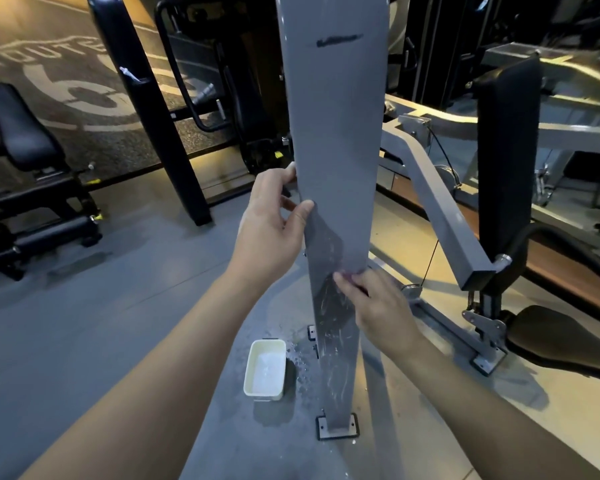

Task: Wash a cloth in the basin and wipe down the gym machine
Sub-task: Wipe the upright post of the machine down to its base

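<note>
From the head view, the grey upright column (333, 133) of the gym machine stands straight ahead of both hands, its long axis running floor to ceiling. The left hand (274, 223) grips its left edge, fingers curled round it, thumb lying on the front face. Lower down, the right hand (371, 303) presses a cloth (352, 273), mostly hidden under its fingers, against the wet, streaked face; this hand is nearer the unwiped foot. The basin (265, 370) sits on the floor below the hands, just left of the column. Floor lettering far left reads "ROUTE" (45, 55).
</note>
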Motion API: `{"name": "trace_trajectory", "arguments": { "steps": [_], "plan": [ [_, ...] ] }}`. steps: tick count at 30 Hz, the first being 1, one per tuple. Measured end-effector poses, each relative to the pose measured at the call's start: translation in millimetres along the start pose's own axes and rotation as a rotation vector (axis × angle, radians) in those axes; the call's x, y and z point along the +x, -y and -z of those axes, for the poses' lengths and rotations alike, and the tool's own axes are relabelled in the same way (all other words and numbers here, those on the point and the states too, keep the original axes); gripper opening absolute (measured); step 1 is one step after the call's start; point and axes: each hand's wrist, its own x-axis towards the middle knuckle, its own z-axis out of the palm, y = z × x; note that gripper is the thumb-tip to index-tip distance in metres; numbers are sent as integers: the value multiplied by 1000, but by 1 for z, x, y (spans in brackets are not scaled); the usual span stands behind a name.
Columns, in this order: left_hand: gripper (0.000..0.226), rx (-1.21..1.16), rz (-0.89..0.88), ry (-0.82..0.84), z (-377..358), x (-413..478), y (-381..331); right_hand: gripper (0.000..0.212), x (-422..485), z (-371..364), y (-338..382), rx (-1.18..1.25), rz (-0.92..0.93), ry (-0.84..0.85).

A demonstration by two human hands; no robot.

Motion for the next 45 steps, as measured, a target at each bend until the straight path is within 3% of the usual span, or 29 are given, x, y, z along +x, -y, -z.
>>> {"name": "trace_trajectory", "arguments": {
  "steps": [2, 4, 8, 13, 16, 20, 22, 24, 26, 28, 31, 33, 34, 37, 39, 40, 42, 45],
  "plan": [
    [35, 3, 9, -9, 0, 0, -1, 27, 2, 4, 4, 67, -97, 41],
    [36, -2, 16, -23, -2, -1, -1, 13, 17, 14, 10, 132, -166, -64],
    [37, -35, 40, -26, -3, -3, -2, 19, 39, 32, 19, 61, -93, -228],
    [50, -52, 46, 35, 7, -5, 0, 25, 0, 9, 19, 31, -186, 111],
    [53, -62, 32, 43, 10, -14, 8, 23, 25, 26, 21, 110, -265, -57],
    [46, -96, 149, 73, 4, -28, 23, 18, 69, 56, 40, 60, -158, -277],
    [47, -125, 166, 125, 2, -32, 28, 22, 64, 52, 44, 91, -175, -265],
    [49, -164, 169, 160, 0, -34, 31, 26, 44, 31, 40, -59, -128, -114],
    [55, -193, 178, 184, 0, -34, 33, 25, 28, 19, 36, -53, -110, 41],
    [64, -205, 181, 203, 1, -35, 35, 24, 37, 27, 36, -44, -109, 61],
    [73, -213, 178, 226, 4, -35, 36, 19, 75, 55, 50, -55, -93, -171],
    [76, -217, 177, 239, 5, -34, 35, 16, 83, 57, 60, 61, -97, -267],
    [77, -217, 179, 245, 6, -34, 35, 17, 78, 51, 58, 156, -120, -252],
    [80, -213, 164, 259, 9, -34, 37, 30, 43, 22, 46, 21, -117, -26],
    [80, -205, 155, 260, 10, -34, 38, 14, 32, 16, 44, -40, -123, 145],
    [80, -207, 156, 257, 9, -34, 38, 9, 36, 20, 45, -55, -88, 152],
    [82, -228, 161, 255, 7, -35, 38, 38, 61, 36, 51, -70, 20, -73],
    [84, -238, 173, 266, 6, -35, 39, 21, 99, 60, 53, -127, 101, -374]
  ]
}}
